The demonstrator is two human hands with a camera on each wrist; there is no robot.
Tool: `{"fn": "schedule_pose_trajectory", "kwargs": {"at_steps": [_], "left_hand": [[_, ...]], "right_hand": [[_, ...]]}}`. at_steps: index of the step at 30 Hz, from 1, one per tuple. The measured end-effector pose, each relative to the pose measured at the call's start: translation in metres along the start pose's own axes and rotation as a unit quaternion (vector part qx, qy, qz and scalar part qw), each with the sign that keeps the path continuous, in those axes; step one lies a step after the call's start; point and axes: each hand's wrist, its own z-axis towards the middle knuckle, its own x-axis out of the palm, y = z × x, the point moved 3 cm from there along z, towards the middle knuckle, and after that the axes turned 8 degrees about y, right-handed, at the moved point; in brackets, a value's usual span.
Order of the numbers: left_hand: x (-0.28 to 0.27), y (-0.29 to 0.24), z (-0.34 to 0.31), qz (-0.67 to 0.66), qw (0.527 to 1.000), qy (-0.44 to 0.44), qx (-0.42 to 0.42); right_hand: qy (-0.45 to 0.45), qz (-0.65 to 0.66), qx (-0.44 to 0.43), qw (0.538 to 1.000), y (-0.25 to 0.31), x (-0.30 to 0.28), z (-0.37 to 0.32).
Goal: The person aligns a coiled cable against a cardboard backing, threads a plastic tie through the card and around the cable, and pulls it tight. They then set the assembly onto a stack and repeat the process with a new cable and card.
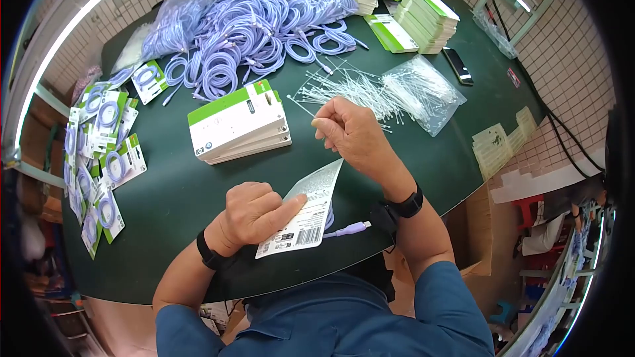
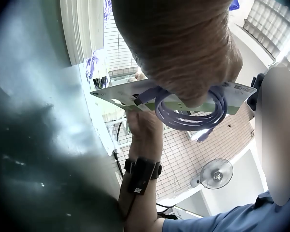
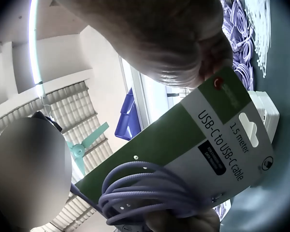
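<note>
My left hand (image 1: 254, 215) grips a printed cardboard packaging card (image 1: 311, 215), thumb on its barcode side. Against the card's green and white front lies a coiled purple USB-C cable (image 3: 140, 191), held by the fingers of the same hand. One connector (image 1: 354, 228) of that cable sticks out past the card's edge in the head view. Above the card's top corner, my right hand (image 1: 350, 132) pinches a thin white cable tie (image 1: 301, 106) between thumb and fingers. The tie's head end points toward the upper left.
Ahead lies a stack of blank-side cards (image 1: 238, 122). Loose cable ties (image 1: 360, 92) spread beside a plastic bag of ties (image 1: 423, 92). A heap of purple cables (image 1: 238, 39) fills the back. Carded cables (image 1: 102, 152) lie left; a phone (image 1: 458, 66) lies right.
</note>
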Motion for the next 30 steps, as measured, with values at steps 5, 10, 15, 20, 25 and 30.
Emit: {"fn": "schedule_pose_trajectory", "kwargs": {"at_steps": [5, 10, 15, 20, 25, 30], "left_hand": [[-0.003, -0.001, -0.002, 0.008, 1.000, 0.023, 0.003], [-0.012, -0.001, 0.003, 0.012, 0.999, 0.026, 0.024], [-0.014, -0.009, 0.003, 0.020, 0.999, 0.024, 0.040], [-0.018, -0.017, 0.002, 0.025, 0.998, 0.035, 0.041], [-0.016, -0.020, 0.002, 0.026, 0.998, 0.023, 0.048], [-0.013, -0.019, 0.005, 0.024, 0.998, 0.021, 0.054]], "right_hand": [[-0.014, -0.078, -0.042, 0.996, 0.006, 0.002, -0.002], [-0.050, -0.114, -0.111, 0.986, 0.004, 0.001, -0.005], [0.012, 0.102, -0.080, 0.991, 0.036, 0.011, -0.027], [0.104, 0.080, -0.188, 0.974, 0.053, 0.016, -0.036], [0.136, 0.074, -0.197, 0.968, 0.058, 0.021, -0.041], [0.163, 0.042, -0.213, 0.962, 0.055, 0.021, -0.040]]}}
